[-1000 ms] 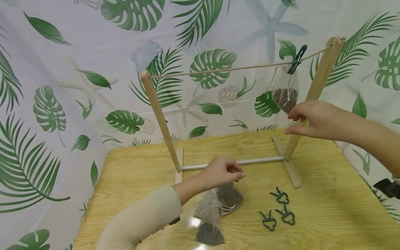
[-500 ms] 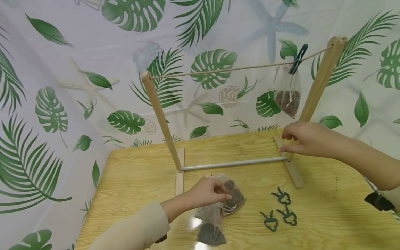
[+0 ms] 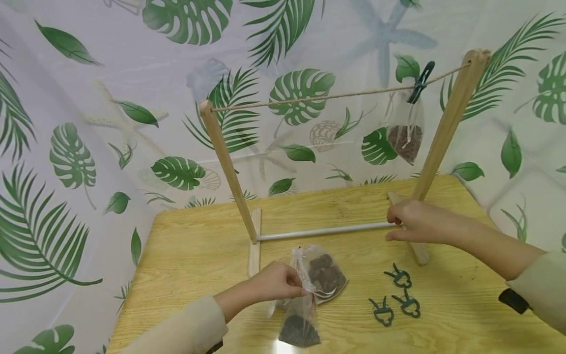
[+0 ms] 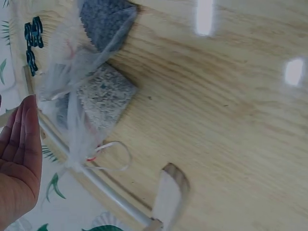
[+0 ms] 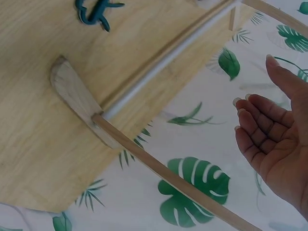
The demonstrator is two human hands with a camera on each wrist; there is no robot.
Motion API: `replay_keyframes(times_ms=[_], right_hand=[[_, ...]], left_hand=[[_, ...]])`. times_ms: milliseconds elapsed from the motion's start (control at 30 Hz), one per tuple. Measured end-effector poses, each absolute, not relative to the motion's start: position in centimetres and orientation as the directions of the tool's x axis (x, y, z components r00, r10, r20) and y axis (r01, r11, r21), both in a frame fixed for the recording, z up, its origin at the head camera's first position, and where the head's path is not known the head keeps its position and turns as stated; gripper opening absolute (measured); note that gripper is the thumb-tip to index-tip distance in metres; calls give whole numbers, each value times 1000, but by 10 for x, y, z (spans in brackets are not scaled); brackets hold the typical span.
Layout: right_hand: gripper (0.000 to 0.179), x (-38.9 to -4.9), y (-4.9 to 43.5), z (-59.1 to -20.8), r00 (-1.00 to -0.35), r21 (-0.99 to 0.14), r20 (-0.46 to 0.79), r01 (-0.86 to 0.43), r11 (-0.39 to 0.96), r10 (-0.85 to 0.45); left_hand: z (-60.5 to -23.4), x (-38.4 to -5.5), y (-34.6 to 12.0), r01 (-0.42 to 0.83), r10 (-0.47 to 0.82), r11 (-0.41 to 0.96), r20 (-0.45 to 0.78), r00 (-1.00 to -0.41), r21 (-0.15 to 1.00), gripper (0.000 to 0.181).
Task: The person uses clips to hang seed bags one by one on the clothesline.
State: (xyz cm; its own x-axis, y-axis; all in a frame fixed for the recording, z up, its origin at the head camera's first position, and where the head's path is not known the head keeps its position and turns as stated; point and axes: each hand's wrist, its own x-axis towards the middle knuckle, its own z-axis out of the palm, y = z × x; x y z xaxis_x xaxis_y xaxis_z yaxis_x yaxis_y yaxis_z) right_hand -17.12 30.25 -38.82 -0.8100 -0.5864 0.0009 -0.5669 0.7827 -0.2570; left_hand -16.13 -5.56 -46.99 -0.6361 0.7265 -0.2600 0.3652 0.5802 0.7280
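Note:
My left hand (image 3: 276,282) hovers over sheer drawstring bags on the table, its fingers loosely bent; in the left wrist view the fingers (image 4: 21,127) look fairly straight and grip nothing. Whether the fingertips touch a bag cannot be told. One bag (image 3: 299,330) holds dark grains, another (image 3: 327,275) brown lumps, and a third (image 4: 106,94) pale speckled grains. My right hand (image 3: 417,221), relaxed and holding nothing, is in front of the rack's right foot. A bag of brownish bits (image 3: 405,140) hangs from the rope (image 3: 309,99) by a dark green clip (image 3: 421,82).
Three dark green clips (image 3: 401,278) lie on the table (image 3: 199,255), right of the bags. Behind them stands the rack, with a left wooden post (image 3: 227,169), a right post (image 3: 451,123) and a white crossbar (image 3: 323,231). A leaf-patterned cloth (image 3: 132,59) forms the backdrop.
The right hand has come down and away from the hanging bag, toward the rack's right foot. My left hand has moved down and left, to the bags on the table.

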Motion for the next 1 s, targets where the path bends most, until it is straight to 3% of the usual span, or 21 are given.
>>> replay_keyframes(times_ms=[300, 667, 1000], right_hand=[[26, -172, 300, -419, -790, -281, -97, -562, 778, -606], [35, -173, 303, -454, -785, -256, -280, -495, 831, -553], [41, -172, 306, -474, -792, -301, -420, -339, 891, -443]], left_hand=[[-489, -159, -83, 267, 707, 593, -332, -625, 760, 29], [-512, -167, -93, 169, 702, 544, -336, -628, 822, 25], [-520, -166, -92, 49, 684, 513, -373, -627, 857, 22]])
